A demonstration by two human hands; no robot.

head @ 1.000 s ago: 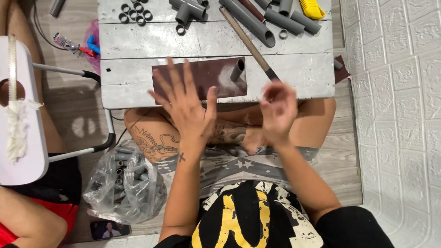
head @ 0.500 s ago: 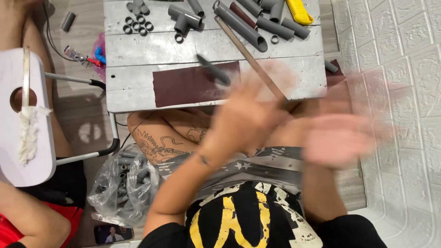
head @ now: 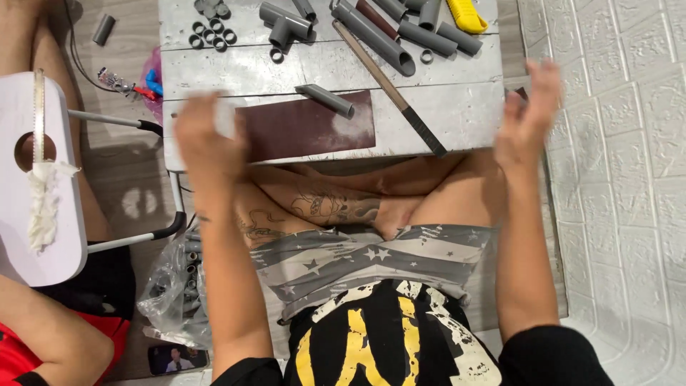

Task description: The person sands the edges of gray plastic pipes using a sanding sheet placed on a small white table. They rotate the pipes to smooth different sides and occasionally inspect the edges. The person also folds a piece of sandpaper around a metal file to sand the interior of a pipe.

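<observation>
Sitting cross-legged at a low whitewashed wooden bench, the person has both hands raised, wide apart and holding nothing. Left hand hovers, motion-blurred, over the near left corner of the bench, fingers loosely curled, just above the left end of the sandpaper sheet. Right hand is lifted off the near right corner, palm open, fingers spread; it touches nothing.

Nearest items: a clear plastic bag of grey pipe pieces lies on the floor by the left knee, and a phone lies just in front of it.

On the bench, near edge: the dark brown sandpaper sheet lies flat, with a pale dusty patch at its right end. A short grey pipe piece rests across its upper right corner, touching it, untouched by either hand. A long thin file with a dark handle lies diagonally just to the right.

Farther back: a small group of cut grey rings, grey tee fittings, several longer grey pipes, and a yellow utility knife at the far edge.

Judgement on progress: the dust on the sandpaper suggests some sanding is done; the rings and fittings look prepared; the long pipes and the bagged pieces appear to remain. No piece is in hand at this moment.
</observation>
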